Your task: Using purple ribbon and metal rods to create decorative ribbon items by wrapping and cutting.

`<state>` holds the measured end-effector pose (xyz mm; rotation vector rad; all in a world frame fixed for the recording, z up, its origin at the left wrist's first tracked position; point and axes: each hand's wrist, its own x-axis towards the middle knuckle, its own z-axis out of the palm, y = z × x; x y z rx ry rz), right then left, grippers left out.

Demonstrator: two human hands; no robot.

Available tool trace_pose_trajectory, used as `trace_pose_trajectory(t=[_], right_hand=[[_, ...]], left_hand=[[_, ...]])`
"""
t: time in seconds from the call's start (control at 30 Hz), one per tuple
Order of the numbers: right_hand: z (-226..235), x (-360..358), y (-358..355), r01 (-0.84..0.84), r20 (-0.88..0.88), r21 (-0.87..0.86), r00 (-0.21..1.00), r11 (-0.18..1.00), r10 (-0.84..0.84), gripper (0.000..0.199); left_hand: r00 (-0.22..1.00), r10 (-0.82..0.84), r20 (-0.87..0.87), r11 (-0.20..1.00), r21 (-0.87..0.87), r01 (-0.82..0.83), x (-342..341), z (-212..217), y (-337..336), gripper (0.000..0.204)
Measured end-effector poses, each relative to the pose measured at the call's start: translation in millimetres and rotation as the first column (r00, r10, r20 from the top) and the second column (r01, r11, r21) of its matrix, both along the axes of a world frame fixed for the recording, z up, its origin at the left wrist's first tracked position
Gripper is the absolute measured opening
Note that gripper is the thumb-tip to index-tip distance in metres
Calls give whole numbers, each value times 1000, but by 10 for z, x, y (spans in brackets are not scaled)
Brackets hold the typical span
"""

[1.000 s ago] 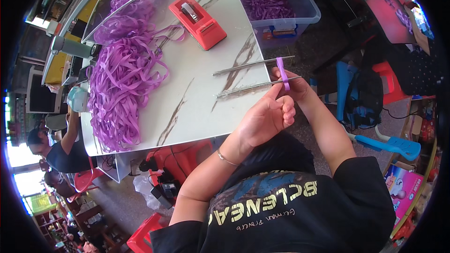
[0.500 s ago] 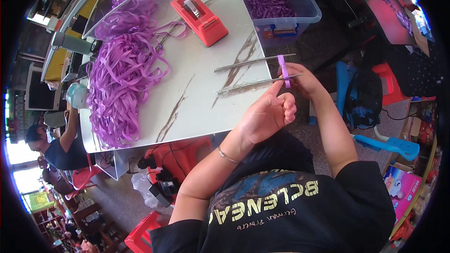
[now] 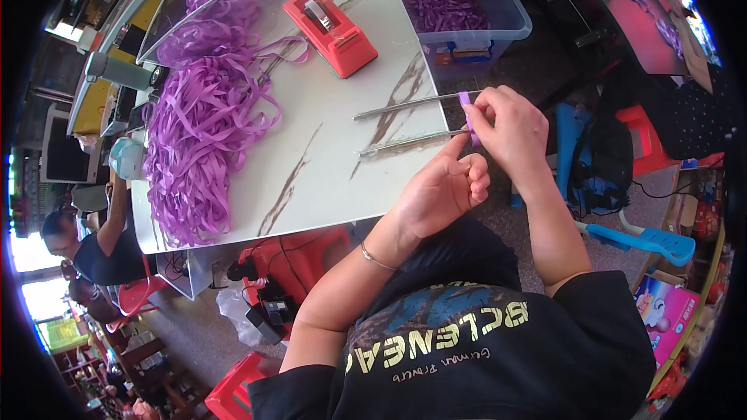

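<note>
Two thin metal rods (image 3: 405,106) stick out side by side over the table's right edge. A purple ribbon (image 3: 465,99) is looped around them near their right ends. From the right, my right hand (image 3: 513,128) is closed on the ribbon, its thumb and fingers pinched together between and over the rods. My left hand (image 3: 443,196) is below the nearer rod, palm partly up, with several fingers curled. Its index fingertip reaches up to the ribbon at that rod and presses there. Part of the ribbon is hidden behind my right hand.
A large heap of purple ribbon (image 3: 202,140) covers the left of the white marbled table (image 3: 311,187). A red tape dispenser (image 3: 331,31) stands farther back. Beyond the right edge is a clear plastic bin (image 3: 510,23) with purple pieces. Other people sit at the far left and far right.
My right hand has come up from behind the ribbon, over the rod ends, and now pinches the ribbon from above. My left hand has barely moved.
</note>
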<state>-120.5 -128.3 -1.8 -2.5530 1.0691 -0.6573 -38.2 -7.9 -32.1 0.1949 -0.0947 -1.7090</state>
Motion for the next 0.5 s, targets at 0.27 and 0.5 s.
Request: trace_pose_trajectory(t=[0.27, 0.5], right_hand=[[-331, -109, -379, -288, 331, 694, 941, 660, 63, 26], [-884, -98, -644, -465, 445, 867, 884, -178, -141, 16]], left_hand=[[999, 12, 51, 998, 57, -15, -17, 53, 9, 36], [1000, 11, 16, 1000, 11, -11, -18, 19, -8, 32]])
